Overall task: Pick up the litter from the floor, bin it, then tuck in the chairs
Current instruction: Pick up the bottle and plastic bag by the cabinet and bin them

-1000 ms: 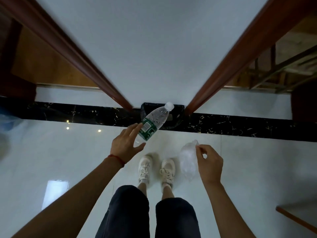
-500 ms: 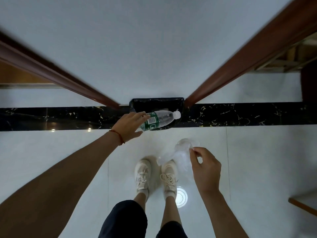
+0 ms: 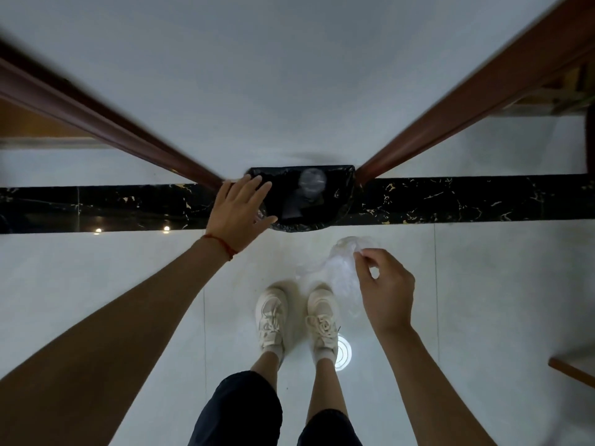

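Note:
A bin lined with a black bag (image 3: 346,201) stands against the white wall, straight ahead of my feet. A clear plastic bottle (image 3: 310,185) shows blurred inside the bin's mouth, apart from any hand. My left hand (image 3: 240,214) hovers at the bin's left rim with fingers spread and nothing in it. My right hand (image 3: 384,289) pinches a crumpled clear plastic bag (image 3: 339,272) between thumb and fingers, below and right of the bin, over my right shoe.
Two dark wooden frames (image 3: 463,107) run up the wall on either side of the bin. A black marble strip (image 3: 467,201) crosses the pale tiled floor. A wooden edge (image 3: 571,371) juts in at the lower right.
My left hand has let go of the bottle, which has dropped into the bin. The view has moved closer to the bin. My right hand still holds the plastic bag.

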Tool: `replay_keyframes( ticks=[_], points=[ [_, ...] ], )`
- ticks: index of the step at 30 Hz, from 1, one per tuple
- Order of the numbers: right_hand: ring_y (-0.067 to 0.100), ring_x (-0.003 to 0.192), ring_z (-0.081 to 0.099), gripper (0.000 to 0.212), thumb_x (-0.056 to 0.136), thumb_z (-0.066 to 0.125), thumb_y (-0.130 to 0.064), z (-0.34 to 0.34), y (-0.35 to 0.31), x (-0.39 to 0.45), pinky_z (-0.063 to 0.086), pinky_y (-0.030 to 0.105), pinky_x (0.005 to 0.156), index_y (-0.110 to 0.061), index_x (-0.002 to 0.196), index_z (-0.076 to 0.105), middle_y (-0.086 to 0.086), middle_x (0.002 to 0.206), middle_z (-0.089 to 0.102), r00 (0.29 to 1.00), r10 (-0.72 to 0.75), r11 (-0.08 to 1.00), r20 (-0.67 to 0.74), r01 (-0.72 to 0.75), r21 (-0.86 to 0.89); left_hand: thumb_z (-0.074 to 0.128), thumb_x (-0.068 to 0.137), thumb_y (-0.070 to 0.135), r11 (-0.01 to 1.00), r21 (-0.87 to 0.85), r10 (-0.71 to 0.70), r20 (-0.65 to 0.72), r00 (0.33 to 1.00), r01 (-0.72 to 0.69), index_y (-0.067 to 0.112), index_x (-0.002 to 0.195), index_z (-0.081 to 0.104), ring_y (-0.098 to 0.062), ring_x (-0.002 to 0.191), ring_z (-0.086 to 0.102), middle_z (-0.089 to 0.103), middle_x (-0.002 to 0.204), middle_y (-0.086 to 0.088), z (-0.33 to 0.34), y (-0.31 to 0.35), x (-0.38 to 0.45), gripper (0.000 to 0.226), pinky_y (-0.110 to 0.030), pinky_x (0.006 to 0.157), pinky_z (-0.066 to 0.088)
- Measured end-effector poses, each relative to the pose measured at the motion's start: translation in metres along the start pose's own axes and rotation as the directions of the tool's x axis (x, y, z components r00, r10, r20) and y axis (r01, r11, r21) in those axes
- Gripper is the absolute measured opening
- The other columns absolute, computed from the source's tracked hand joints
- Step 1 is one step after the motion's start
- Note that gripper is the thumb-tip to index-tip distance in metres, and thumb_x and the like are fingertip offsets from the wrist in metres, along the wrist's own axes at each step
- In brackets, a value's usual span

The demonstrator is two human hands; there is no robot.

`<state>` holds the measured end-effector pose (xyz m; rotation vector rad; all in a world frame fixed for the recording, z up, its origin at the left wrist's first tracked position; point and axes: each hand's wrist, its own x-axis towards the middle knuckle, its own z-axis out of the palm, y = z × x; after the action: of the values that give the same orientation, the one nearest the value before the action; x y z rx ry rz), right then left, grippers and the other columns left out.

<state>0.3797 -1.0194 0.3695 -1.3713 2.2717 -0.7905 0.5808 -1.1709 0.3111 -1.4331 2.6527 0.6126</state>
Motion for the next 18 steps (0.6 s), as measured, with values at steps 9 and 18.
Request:
replay_keyframes(
  ticks=[9, 18],
  points=[
    [0.028, 0.064, 0.064, 0.008, 0.083, 0.063, -0.004, 0.027, -0.024, 0.034, 0.055, 0.045, 0.061, 0.002, 0.078, 0.065, 0.016, 0.072, 0.069, 1.0, 0.008, 0.998, 0.002, -0.008, 0.069, 0.038, 0.086, 0.045, 0.966, -0.112, -0.242, -0.054, 0.969, 0.235, 0.001, 0.128, 0.049, -0.04, 0.126, 0.042, 0.051, 0.132, -0.023, -0.006, 0.023, -0.079, 0.062, -0.056, 0.103, 0.032],
    [0.029, 0.065, 0.061, 0.014, 0.085, 0.061, -0.008, 0.082, -0.046, 0.081, 0.051, 0.046, 0.061, 0.004, 0.078, 0.063, 0.018, 0.071, 0.066, 0.999, -0.037, 0.988, 0.029, 0.033, 0.152, 0.049, 0.085, 0.04, 0.951, -0.131, -0.29, -0.06, 0.955, 0.28, 0.0, 0.126, 0.05, -0.043, 0.123, 0.044, 0.052, 0.13, -0.025, -0.002, 0.012, -0.091, 0.058, -0.056, 0.099, 0.034]
  ],
)
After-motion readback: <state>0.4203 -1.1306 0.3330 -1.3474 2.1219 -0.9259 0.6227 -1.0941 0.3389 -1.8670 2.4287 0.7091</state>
